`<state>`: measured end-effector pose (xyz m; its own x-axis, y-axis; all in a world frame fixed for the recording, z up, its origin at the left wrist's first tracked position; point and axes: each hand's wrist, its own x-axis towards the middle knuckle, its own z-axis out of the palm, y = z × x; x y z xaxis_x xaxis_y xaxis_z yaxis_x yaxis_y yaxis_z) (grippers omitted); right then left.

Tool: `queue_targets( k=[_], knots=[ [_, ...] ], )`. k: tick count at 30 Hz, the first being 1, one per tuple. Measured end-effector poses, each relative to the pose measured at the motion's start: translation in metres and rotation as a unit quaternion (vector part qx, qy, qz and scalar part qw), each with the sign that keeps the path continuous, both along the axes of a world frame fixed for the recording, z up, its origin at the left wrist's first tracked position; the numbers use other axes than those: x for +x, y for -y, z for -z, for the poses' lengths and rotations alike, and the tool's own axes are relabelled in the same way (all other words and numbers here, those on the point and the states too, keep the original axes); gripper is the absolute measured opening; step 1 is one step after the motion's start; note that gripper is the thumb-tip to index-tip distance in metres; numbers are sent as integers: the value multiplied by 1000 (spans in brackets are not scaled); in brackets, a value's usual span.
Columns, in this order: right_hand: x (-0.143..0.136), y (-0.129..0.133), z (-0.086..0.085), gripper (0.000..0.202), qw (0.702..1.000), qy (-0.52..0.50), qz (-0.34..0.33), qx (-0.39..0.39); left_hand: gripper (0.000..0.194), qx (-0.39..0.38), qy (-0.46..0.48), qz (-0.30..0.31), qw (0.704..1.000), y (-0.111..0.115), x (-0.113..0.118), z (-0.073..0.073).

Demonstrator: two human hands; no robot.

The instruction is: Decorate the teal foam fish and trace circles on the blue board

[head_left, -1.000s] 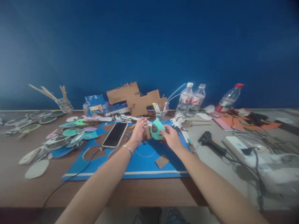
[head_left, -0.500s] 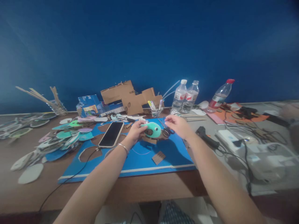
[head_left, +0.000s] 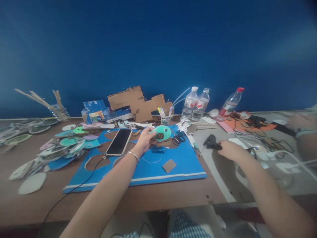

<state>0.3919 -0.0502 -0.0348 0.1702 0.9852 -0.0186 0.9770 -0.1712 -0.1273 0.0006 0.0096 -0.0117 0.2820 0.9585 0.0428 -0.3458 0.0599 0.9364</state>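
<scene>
My left hand (head_left: 145,138) pinches a mint-green fish-shaped cutout (head_left: 163,132) with a round eye and a dark striped patch, held above a blue board (head_left: 183,162). Out to the right, my right hand (head_left: 227,148) is closed around the handle of a black glue gun (head_left: 211,142), its nozzle toward the board. Black-handled scissors (head_left: 177,139) lie on the board just right of the cutout. Nearer me rests a small brown cardboard piece (head_left: 169,166). A phone (head_left: 119,142) lies left of my left hand, with a cable by its lower end.
Foam cutouts (head_left: 68,142) are heaped at the left. Along the back stand cardboard scraps (head_left: 141,105), a cup of markers (head_left: 165,119) and several bottles, one a red-capped bottle (head_left: 231,102). Cables and a power strip (head_left: 239,142) lie right. Another person's hand (head_left: 300,122) shows at the far right.
My right hand has moved from beside the cutout to the right and taken hold of the glue gun, which is lifted and turned. My left hand keeps the cutout in nearly the same place.
</scene>
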Motion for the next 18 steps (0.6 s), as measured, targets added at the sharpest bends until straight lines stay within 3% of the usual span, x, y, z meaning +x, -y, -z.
queue_targets(
  k=[3,5,8,10,13,15,17,18],
  knots=[
    [-5,-4,-2,17,998,30,-20,-57,40,1,0,2,1000,2,0,0],
    [-8,-5,-4,21,997,50,-23,-47,40,-2,-3,-3,1000,3,0,-1],
    [-11,-3,-7,26,997,72,2,4,41,-13,-4,-3,1000,5,0,-2],
    [-15,1,-12,27,996,48,24,77,41,-11,7,-6,1000,5,0,-2],
    [-30,5,-25,24,973,-130,44,187,40,4,22,-13,1000,4,-1,-1],
    [-50,4,-34,23,916,-347,59,190,37,1,25,-12,1000,3,-2,0],
    [-77,0,-40,30,886,-426,21,185,34,-7,35,-15,999,1,-3,1],
    [-91,-3,-41,33,834,-525,-6,168,33,-14,44,-18,999,0,-4,2]
  ],
)
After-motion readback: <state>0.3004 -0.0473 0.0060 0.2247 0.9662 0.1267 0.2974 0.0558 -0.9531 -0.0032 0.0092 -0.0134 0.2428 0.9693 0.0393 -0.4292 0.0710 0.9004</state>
